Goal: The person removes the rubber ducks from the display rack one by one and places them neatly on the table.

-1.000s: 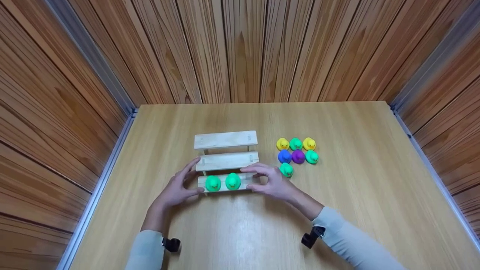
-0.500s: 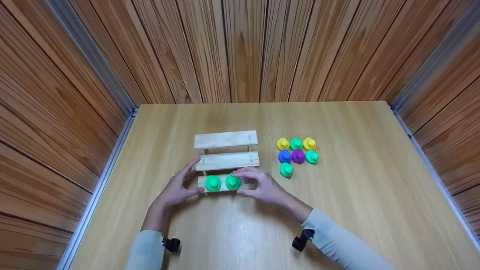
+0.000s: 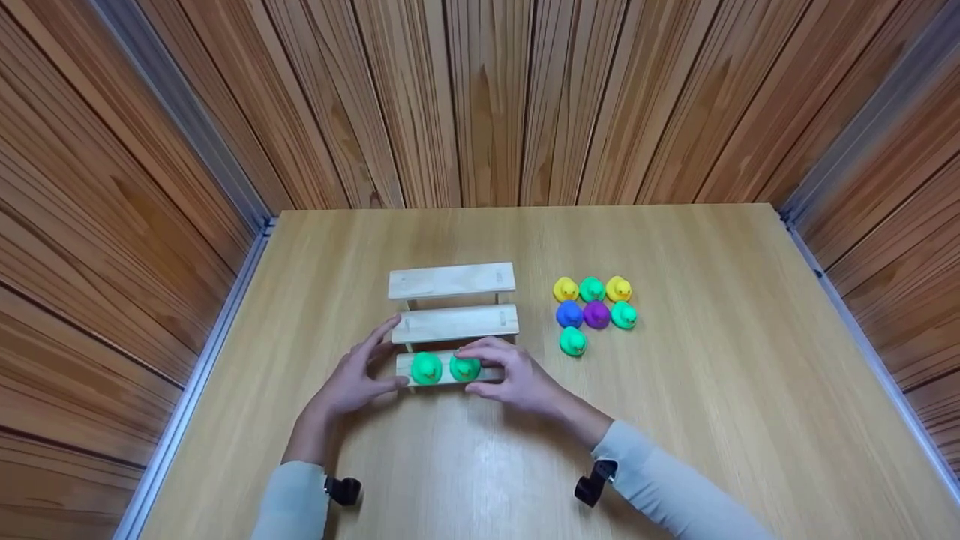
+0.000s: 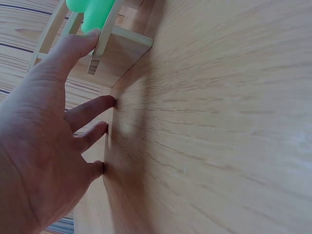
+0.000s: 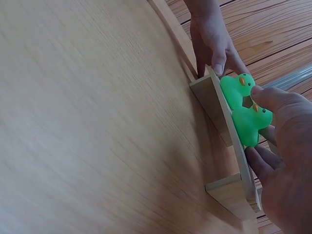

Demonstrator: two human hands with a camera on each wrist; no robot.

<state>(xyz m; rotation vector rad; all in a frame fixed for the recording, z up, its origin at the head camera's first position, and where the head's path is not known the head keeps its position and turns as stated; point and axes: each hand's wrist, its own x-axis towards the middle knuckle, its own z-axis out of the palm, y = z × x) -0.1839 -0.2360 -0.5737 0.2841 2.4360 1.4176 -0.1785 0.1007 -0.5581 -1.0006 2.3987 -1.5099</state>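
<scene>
A small wooden three-step stand (image 3: 455, 323) carries two green rubber ducks side by side on its lowest step. My right hand (image 3: 517, 379) pinches the right green duck (image 5: 248, 124), its fingertips on either side of the toy. The left green duck (image 3: 427, 368) stands close against it in the right wrist view. At the stand's left end, my left hand (image 3: 360, 377) spreads its fingers. Its thumb (image 4: 80, 46) presses the end of the lowest step, while other fingertips rest on the tabletop in the left wrist view.
To the right of the stand sit several more rubber ducks: two yellow, a blue duck (image 3: 569, 313), a purple duck (image 3: 597, 314) and three green. All lie on the wooden table (image 3: 712, 337). Wood-panelled walls (image 3: 487, 105) enclose it at the back and sides.
My right hand has moved left along the lowest step, from the step's right end onto the right green duck, which has shifted slightly left. The left hand has stayed in place.
</scene>
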